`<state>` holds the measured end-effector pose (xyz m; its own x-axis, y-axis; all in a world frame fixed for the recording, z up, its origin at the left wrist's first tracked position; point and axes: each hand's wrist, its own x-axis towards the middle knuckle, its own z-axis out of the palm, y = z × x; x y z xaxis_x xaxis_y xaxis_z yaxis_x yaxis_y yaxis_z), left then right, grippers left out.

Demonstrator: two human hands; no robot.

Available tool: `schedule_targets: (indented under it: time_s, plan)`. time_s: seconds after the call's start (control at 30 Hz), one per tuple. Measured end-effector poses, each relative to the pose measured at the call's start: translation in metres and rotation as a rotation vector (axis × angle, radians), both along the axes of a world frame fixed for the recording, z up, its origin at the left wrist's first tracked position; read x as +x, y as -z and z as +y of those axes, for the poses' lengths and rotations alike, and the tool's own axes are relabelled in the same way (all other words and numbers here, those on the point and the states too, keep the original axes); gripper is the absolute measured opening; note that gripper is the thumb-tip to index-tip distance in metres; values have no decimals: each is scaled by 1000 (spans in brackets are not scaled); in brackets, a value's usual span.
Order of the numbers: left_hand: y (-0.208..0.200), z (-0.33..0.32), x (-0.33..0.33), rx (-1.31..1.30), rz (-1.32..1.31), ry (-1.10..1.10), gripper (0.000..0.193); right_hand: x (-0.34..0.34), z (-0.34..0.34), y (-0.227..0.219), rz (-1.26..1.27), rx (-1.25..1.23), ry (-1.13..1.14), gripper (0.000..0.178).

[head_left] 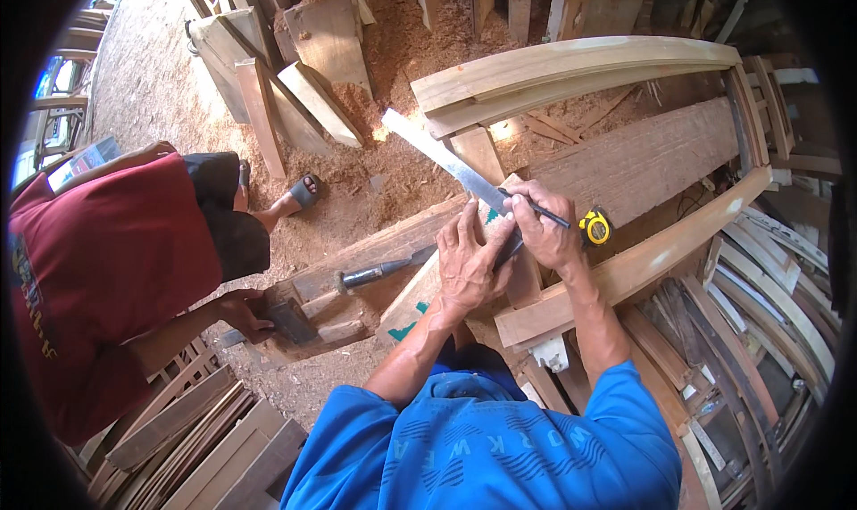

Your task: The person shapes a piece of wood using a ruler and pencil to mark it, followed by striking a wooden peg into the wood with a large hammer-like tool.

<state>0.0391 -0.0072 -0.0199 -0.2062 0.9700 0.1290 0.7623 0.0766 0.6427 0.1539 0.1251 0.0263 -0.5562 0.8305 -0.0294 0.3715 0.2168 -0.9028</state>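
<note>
A try square with a long metal blade (444,160) and a dark stock lies across a pale wooden piece (418,294) that bears green patches. My left hand (469,253) presses down on this piece and grips the square near its stock, fingers partly spread. In my right hand (541,220) is a black pen (546,214), held at the blade's lower end; its tip is hard to make out. To the right of that hand sits a yellow and black tape measure (595,226). A chisel (375,273) with a dark handle lies left of my left hand.
A curved wooden frame (580,68) rests over a thick plank (643,166) on the right. At left, a person in a red shirt (116,269) has a hand (245,315) by a dark block (292,321). Stacked boards (192,443) and sawdust (384,162) surround the work.
</note>
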Motion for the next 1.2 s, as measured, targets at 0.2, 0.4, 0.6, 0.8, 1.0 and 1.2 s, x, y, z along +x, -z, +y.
schedule_targets:
  time_s: [0.2, 0.4, 0.6, 0.8, 1.0, 1.2]
  plan:
    - [4, -1, 0, 5, -14, 6, 73, 15, 12, -10, -276, 196, -106, 20]
    - [4, 0, 1, 7, -21, 1, 74, 12, 5, -10, -100, 23, 14, 22]
    - [2, -1, 0, -15, 6, 3, 72, 2, 5, 1, 30, -32, -24, 22]
    - [-1, -1, 0, -10, -1, 6, 75, 2, 3, 1, 11, -41, -32, 25]
    - [-1, 1, 0, -26, 2, 1, 75, -3, 9, -4, -71, -51, -47, 23]
    - [0, 1, -1, -2, -9, 6, 77, -1, 12, -15, -45, 100, -132, 20]
